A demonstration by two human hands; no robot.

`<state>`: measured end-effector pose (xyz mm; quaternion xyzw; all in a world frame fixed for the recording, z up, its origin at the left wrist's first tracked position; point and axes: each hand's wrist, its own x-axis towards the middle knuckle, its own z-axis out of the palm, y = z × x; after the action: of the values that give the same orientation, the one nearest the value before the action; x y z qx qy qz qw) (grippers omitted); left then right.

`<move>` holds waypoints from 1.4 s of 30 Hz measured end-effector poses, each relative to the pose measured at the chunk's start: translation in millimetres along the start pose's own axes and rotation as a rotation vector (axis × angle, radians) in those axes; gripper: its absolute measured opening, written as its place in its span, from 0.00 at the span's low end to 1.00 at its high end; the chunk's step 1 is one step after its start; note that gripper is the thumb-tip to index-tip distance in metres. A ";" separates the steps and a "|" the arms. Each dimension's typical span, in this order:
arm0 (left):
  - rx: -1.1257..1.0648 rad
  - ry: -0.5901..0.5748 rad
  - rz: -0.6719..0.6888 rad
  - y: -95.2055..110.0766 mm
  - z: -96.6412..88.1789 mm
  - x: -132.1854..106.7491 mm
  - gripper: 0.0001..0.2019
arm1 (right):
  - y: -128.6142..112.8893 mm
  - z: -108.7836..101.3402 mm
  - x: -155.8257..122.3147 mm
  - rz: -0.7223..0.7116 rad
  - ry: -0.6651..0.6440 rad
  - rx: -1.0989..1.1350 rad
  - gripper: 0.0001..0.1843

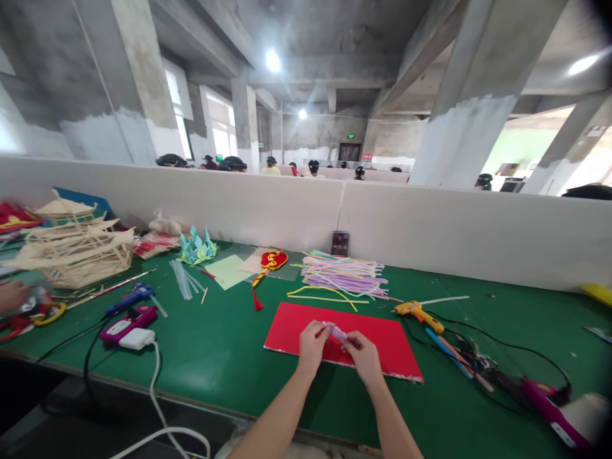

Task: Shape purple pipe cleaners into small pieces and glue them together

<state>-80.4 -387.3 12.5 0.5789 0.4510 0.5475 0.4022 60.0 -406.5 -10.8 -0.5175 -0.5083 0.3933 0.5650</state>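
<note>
My left hand [312, 346] and my right hand [364, 357] pinch a small lilac pipe cleaner piece [338, 332] between them, fingertips closed on its two ends. They hold it over a red board [392, 341] with worn, whitish edges; the fine shape of the piece is too small to make out. Behind the board lies a bundle of pastel pipe cleaners [344, 274], mostly lilac and pink, with a loose yellow pipe cleaner [329, 290] in front. To the right of the board rests a yellow glue gun [421, 314] with a clear glue stick in it.
On the left stand a blue glue gun [131, 298], a purple power strip [127, 326], a wooden model building [81, 245] and a red-yellow fan ornament [273, 260]. Another person's hand [12, 296] is near scissors. Cables and tools crowd the right; a white partition [454, 229] borders the green table [210, 347].
</note>
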 end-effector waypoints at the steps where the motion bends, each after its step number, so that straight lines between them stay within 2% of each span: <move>1: -0.004 -0.001 -0.011 -0.7 0.5 0.1 0.11 | 0.7 -0.4 0.4 -0.005 0.010 -0.001 0.16; 6: -0.044 -0.026 -0.060 -0.4 3.5 0.0 0.09 | 2.0 -4.0 1.6 -0.014 0.047 0.054 0.15; 15: -0.054 -0.093 -0.067 7.0 5.0 -4.3 0.07 | 3.2 -6.7 3.9 0.063 0.152 0.323 0.16; 23: -0.043 -0.123 -0.044 5.6 4.6 -3.2 0.06 | 1.9 -6.6 1.8 0.032 0.109 0.207 0.17; 32: -0.034 -0.129 -0.030 5.5 4.5 -4.2 0.07 | 4.4 -6.7 2.4 0.015 0.088 0.186 0.18; 42: -0.078 -0.161 -0.073 -1.7 5.0 -0.3 0.08 | -8.8 -4.9 -1.5 0.018 0.037 0.176 0.17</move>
<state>-75.6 -387.0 10.5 0.5880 0.4163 0.5014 0.4791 63.8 -410.3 -2.2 -0.4774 -0.4564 0.4318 0.6142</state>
